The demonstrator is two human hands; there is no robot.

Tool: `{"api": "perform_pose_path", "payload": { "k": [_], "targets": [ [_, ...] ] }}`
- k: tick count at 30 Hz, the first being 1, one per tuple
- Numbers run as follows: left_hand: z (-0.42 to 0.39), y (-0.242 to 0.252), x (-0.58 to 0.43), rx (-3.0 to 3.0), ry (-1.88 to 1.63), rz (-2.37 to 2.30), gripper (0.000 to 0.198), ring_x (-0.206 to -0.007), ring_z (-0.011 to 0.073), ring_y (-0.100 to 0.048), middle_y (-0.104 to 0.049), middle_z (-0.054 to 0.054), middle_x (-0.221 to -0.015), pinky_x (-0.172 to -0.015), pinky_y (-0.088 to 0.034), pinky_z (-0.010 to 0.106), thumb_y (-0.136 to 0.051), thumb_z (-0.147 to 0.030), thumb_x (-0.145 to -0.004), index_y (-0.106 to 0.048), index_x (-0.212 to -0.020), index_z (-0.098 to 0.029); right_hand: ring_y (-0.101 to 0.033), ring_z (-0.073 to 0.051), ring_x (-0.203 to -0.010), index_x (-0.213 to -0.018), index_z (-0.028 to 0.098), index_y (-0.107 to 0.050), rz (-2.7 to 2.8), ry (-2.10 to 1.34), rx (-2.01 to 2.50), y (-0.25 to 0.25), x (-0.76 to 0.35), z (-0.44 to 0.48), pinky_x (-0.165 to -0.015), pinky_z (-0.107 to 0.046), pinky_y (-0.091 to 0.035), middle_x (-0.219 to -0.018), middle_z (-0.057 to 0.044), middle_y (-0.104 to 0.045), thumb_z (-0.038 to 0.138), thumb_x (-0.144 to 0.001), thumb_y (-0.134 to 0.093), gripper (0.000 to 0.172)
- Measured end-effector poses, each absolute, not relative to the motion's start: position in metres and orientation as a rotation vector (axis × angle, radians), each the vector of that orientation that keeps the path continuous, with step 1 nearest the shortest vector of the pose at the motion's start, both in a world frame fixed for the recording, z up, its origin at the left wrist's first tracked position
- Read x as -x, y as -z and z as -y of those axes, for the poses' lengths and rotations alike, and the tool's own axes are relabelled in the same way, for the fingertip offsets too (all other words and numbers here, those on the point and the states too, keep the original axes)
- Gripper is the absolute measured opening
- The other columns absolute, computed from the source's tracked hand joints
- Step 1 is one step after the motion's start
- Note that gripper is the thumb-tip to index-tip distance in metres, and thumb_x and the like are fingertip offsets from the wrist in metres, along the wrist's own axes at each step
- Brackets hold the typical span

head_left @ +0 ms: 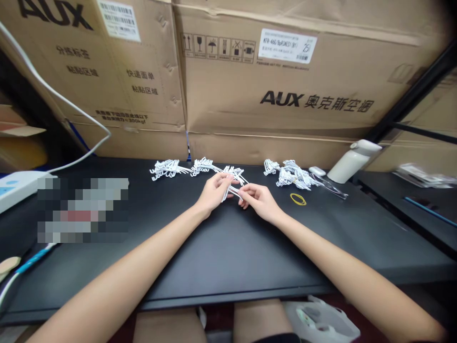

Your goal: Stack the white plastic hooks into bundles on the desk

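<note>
Several thin white wire hooks (234,191) are held between my two hands above the black table. My left hand (214,193) is closed around one end of them, thumb on top. The fingers of my right hand (260,199) pinch the other end. Just behind my hands lies a loose pile of similar white hooks (233,171), partly hidden by my left hand. Two more bunches, an outer bunch (167,169) and an inner bunch (203,165), lie to its left. On the right is a larger heap of hooks (297,176), with yellow rubber bands (298,199) in front.
Large cardboard boxes (228,100) stand along the back of the black table (221,267). A white bottle (353,161) leans at the right, near a clear plastic packet (332,186). At the left are a power strip (21,188), a white cable (80,112) and a blurred-out object (84,209).
</note>
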State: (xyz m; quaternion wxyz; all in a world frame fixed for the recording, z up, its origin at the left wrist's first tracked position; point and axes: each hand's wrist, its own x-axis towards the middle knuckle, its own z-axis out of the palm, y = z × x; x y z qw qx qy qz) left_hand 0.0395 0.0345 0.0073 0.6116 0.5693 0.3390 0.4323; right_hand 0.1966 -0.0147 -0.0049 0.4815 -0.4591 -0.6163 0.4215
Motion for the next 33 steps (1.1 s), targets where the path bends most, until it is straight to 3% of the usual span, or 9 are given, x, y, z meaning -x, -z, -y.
{"api": "perform_pose_path", "payload": {
  "k": [6, 17, 28, 33],
  "targets": [
    [-0.035, -0.009, -0.040, -1.147, -1.042, -0.701, 0.024, -0.093, 0.0201, -0.068, -0.067, 0.014, -0.114, -0.081, -0.054, 0.031, -0.065, -0.031, -0.080, -0.056, -0.094, -0.014, -0.058, -0.010, -0.050, -0.083, 0.013, -0.067, 1.443, -1.115, 1.123, 0.004, -0.198, 0.013, -0.055, -0.025, -0.050, -0.059, -0.001, -0.063, 0.049, -0.079, -0.062, 0.036],
    [-0.034, -0.009, -0.039, -1.289, -1.002, -0.818, 0.023, -0.070, 0.0159, -0.070, -0.068, 0.012, -0.109, -0.057, -0.057, 0.027, -0.055, -0.037, -0.087, -0.051, -0.093, -0.016, -0.058, -0.012, -0.045, -0.078, 0.013, -0.068, 1.434, -1.065, 1.126, 0.003, -0.196, 0.015, -0.050, -0.024, -0.049, -0.055, -0.002, -0.065, 0.053, -0.079, -0.060, 0.040],
    [-0.040, 0.004, -0.039, -1.467, -1.026, -0.789, 0.032, -0.062, 0.0148, -0.066, -0.071, 0.011, -0.095, -0.055, -0.053, 0.025, -0.055, -0.047, -0.084, -0.049, -0.091, -0.017, -0.055, -0.010, -0.042, -0.082, 0.012, -0.068, 1.557, -1.093, 1.168, 0.002, -0.196, 0.018, -0.043, -0.021, -0.043, -0.054, -0.002, -0.064, 0.055, -0.078, -0.060, 0.043],
    [-0.038, 0.004, -0.039, -1.519, -1.037, -0.773, 0.034, -0.062, 0.0141, -0.066, -0.071, 0.011, -0.095, -0.056, -0.051, 0.024, -0.054, -0.050, -0.083, -0.049, -0.090, -0.017, -0.053, -0.009, -0.040, -0.072, 0.013, -0.065, 1.559, -1.093, 1.189, -0.001, -0.195, 0.020, -0.040, -0.020, -0.040, -0.055, -0.003, -0.064, 0.055, -0.080, -0.058, 0.044]
  ]
}}
